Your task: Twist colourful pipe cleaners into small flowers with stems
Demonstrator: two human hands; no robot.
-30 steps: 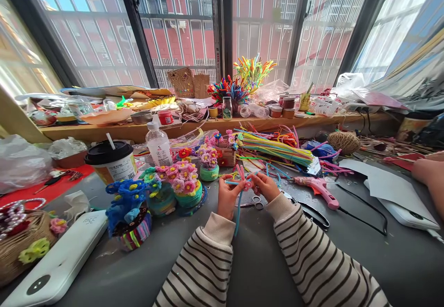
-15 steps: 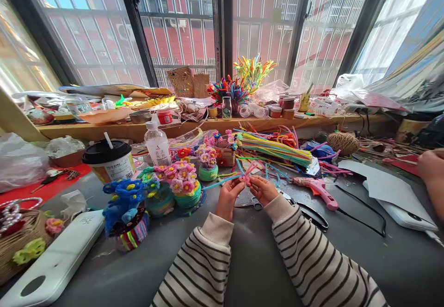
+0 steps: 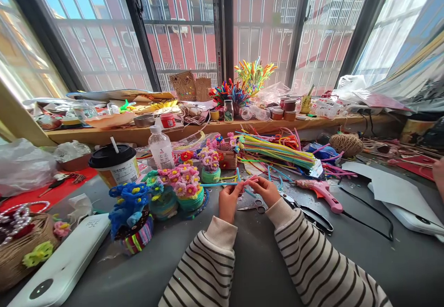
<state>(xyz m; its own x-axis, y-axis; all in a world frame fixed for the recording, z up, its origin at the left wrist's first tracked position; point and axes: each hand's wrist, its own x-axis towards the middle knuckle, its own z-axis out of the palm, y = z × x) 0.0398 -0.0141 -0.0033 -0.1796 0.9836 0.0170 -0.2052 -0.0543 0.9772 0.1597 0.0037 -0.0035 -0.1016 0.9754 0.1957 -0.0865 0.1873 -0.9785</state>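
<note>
My left hand and my right hand meet over the middle of the grey table, both closed in a pinch. Between the fingertips is a pink pipe cleaner, partly hidden by the fingers. A light-blue pipe cleaner reaches left from behind my left hand; whether it is held or lies behind I cannot tell. Small scissors lie just below the hands. To the right of my right hand are a black-handled cutting tool and a pink glue gun.
Pipe-cleaner flower pots and a blue one stand on the left, near a bottle and a lidded cup. A pipe-cleaner bundle lies behind. Another person's hand shows at the right edge.
The pink loops that stood up between my fingers now appear as a flatter strand pinched between both hands. The other person's hand has moved right, mostly out of view. The view shifted slightly.
</note>
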